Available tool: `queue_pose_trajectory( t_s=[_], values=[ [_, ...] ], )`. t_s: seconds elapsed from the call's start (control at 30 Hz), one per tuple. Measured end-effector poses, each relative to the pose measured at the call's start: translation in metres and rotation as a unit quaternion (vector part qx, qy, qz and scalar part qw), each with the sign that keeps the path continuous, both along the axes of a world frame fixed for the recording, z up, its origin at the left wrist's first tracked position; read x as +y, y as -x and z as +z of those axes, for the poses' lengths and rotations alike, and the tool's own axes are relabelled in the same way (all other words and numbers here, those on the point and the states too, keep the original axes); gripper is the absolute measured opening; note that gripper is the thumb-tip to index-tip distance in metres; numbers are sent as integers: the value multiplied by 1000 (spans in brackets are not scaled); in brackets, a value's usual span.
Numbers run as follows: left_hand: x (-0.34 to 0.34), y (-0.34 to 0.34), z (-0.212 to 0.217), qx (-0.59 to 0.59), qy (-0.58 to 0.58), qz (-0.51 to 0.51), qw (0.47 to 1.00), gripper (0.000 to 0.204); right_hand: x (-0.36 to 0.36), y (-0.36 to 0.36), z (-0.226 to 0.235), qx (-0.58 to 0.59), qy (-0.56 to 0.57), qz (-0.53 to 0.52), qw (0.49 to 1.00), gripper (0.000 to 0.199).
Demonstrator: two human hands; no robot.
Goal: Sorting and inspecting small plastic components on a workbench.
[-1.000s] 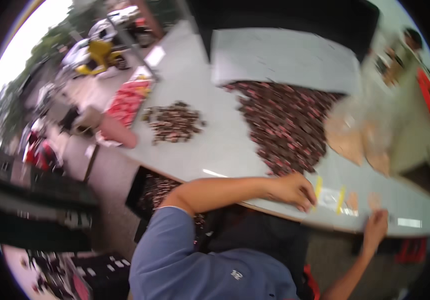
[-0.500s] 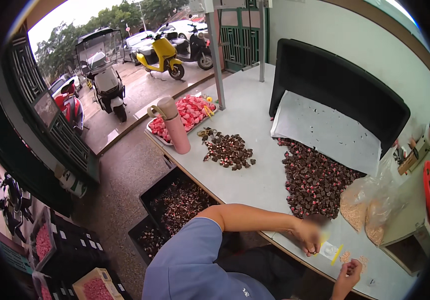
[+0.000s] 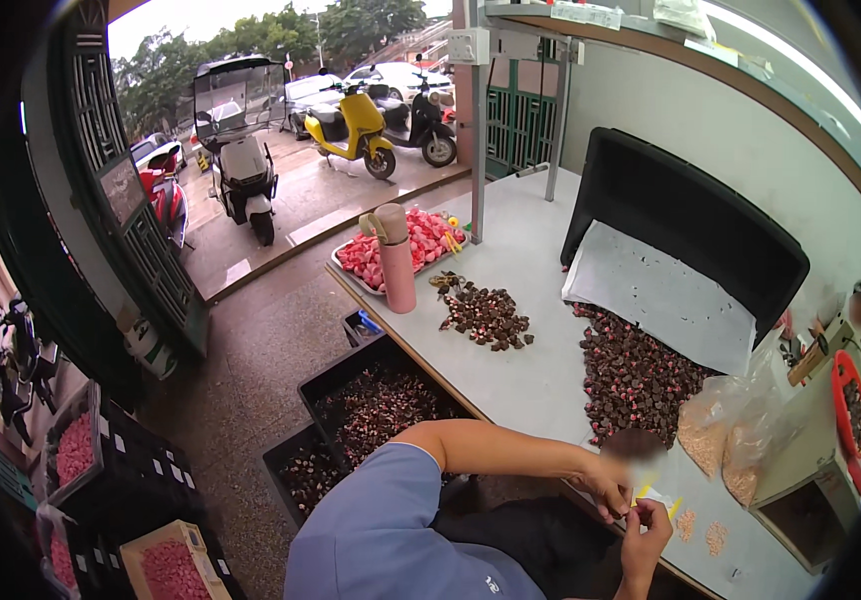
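Observation:
My left hand [image 3: 603, 487] is at the table's front edge, its fingers pinched together on something too small to make out. My right hand [image 3: 648, 528] has its fingertips closed right beside it, and the two hands meet. What lies between the fingertips is hidden. Just behind them, partly covered, lies a small white sheet with yellow edge strips [image 3: 674, 507]. Two small heaps of beige bits [image 3: 687, 525] lie to the right of my hands. Beyond the hands spreads a large pile of dark brown and pink pieces [image 3: 636, 385].
Clear plastic bags of beige bits [image 3: 701, 440] stand right of the pile. Behind it a black tray [image 3: 691, 190] leans with a white sheet [image 3: 666, 295]. Farther left are a smaller dark pile [image 3: 488, 315], a pink bottle [image 3: 399, 272] and a tray of pink pieces [image 3: 356, 262]. Black crates [image 3: 316, 385] stand below.
My right hand has moved left from beside the beige heaps to meet my left hand. The whole view has shifted, with the scene lower and somewhat to the right.

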State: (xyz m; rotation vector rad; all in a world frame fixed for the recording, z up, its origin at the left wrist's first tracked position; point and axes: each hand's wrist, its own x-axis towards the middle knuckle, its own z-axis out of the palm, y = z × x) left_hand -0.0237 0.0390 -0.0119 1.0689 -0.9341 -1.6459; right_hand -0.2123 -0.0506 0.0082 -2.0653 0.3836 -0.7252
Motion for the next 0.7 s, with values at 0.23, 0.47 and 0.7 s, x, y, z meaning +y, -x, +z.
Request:
queue_pose_trajectory(
  t_s=[0.23, 0.47, 0.7],
  values=[
    [6, 12, 5, 36, -30, 64, 997, 16, 22, 6, 15, -31, 111, -43, 992, 15],
    [-2, 3, 1, 1, 8, 71, 997, 16, 8, 8, 13, 12, -4, -62, 998, 7],
    [-10, -3, 3, -18, -9, -9, 1000, 18, -13, 6, -2, 78, -50, 23, 995, 7]
  ],
)
